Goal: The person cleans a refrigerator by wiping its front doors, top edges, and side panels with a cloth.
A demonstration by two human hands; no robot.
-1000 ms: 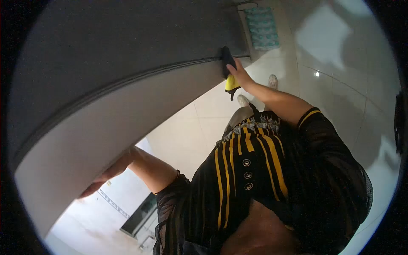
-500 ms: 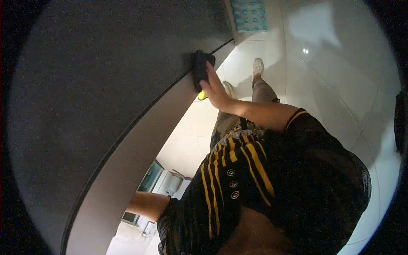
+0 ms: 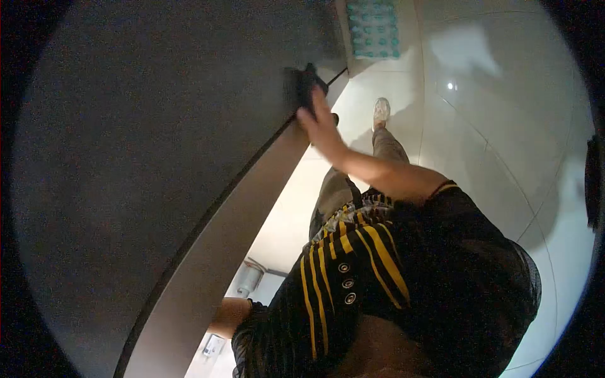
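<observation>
My right hand (image 3: 321,129) is clamped on a crumpled black cloth (image 3: 307,82), which lies against a broad, dark-grey, smooth-looking panel (image 3: 157,126) just beside its edge, near the panel's far end. My left forearm (image 3: 230,318) goes behind the panel's pale, flat side (image 3: 208,258), so I cannot tell whether my left hand grips anything; my two arms are well apart. The cloth is already on the grey face, but the even, grainy surface doesn't show how much of it is done or left. The cloth looks soft and thick, though blurred. A thin black strip (image 3: 227,186) divides grey from pale. Beyond, a clear pack dotted with teal rounds (image 3: 374,31) sits on glossy, pale floor tiles (image 3: 485,189).
</observation>
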